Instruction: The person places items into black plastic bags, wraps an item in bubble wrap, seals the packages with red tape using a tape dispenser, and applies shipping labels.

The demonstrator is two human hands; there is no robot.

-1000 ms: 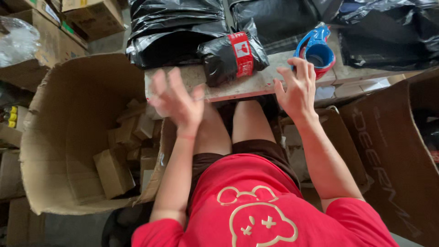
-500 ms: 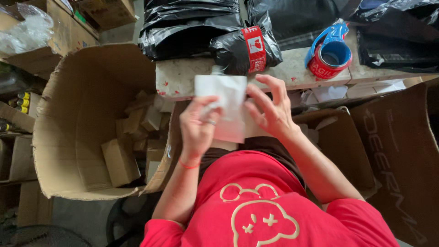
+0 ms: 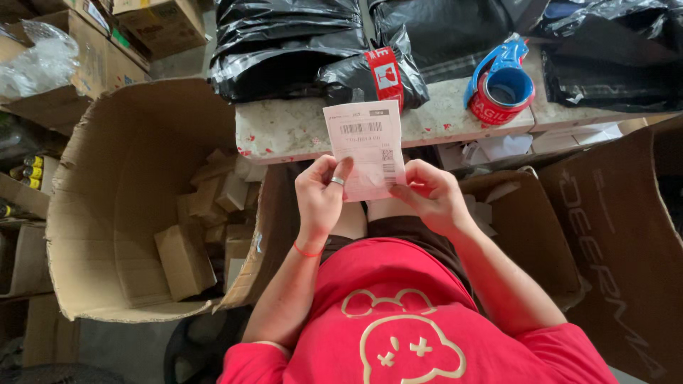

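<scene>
Pinching a white shipping label (image 3: 366,146) upright, left hand (image 3: 321,198) and right hand (image 3: 429,195) each grip its lower edge.

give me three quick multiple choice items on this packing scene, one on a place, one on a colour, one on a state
1. Where does the tape dispenser stand?
A. on the bench top
B. in the big carton
C. on the person's lap

2. What colour is the band on the left wrist?
A. blue
B. red
C. black

3. How is the paper label held?
A. flat on the bench
B. crumpled in one fist
C. up between both hands

Answers:
1 A: the tape dispenser sits on the bench top, right of the black bags.
2 B: a thin red wrist band circles the wrist below the left hand.
3 C: the paper label is pinched by the left hand and the right hand, clear of the bench.
</scene>
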